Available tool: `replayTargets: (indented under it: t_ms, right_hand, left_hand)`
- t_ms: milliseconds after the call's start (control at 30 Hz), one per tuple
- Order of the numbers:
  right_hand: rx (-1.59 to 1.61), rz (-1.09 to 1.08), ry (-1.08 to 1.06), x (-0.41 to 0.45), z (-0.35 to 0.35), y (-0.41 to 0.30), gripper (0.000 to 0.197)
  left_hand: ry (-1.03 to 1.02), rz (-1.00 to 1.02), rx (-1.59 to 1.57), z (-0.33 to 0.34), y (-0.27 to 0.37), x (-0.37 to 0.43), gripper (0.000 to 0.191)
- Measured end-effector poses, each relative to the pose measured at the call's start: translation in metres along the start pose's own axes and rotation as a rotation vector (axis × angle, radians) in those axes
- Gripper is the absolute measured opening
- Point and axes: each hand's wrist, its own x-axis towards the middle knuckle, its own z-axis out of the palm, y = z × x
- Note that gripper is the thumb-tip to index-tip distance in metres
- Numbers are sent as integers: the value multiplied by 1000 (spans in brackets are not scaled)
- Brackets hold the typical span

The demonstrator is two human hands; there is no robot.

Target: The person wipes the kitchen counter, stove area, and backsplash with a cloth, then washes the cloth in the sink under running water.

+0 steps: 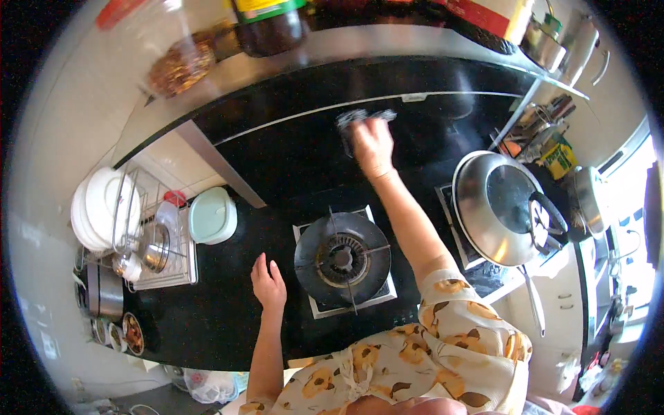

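My right hand (374,148) is stretched forward, pressing a dark patterned cloth (353,118) against the black glossy panel (301,150) behind the hob. The hand is slightly blurred, and its fingers are partly hidden by the cloth. Lower and to the left, my left hand (269,284) holds nothing; its fingers are apart over the black countertop (218,316). Just right of that hand lies a gas burner (343,258) with a round dark ring and metal pan supports. Right of my forearm, a lidded steel wok (498,207) stands on a second burner.
A wire dish rack (155,259) with white plates (98,212) stands at the left, beside a pale green lidded container (212,215). A shelf (332,44) with bottles and jars overhangs the panel. The wok's long handle (534,303) juts towards the front right.
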Motion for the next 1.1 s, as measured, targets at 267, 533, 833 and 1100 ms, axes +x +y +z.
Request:
replayTargets:
  t_ms: [267,533,833,1100]
  right_hand:
    - [-512,529,651,56,-124,204,14]
    - [-304,233,665,52,-71,133,9]
    - [-328,913,742,24,-64,174,29]
    - [-9,257,-45,-50,83,-97,22]
  left_hand:
    - [-55,216,320,37,-22,-2,46]
    - [-44,222,369,39,-29,0,42]
    - [-96,263,373,44,-20,1,41]
    - [-97,216,377,39,-25,-2,43]
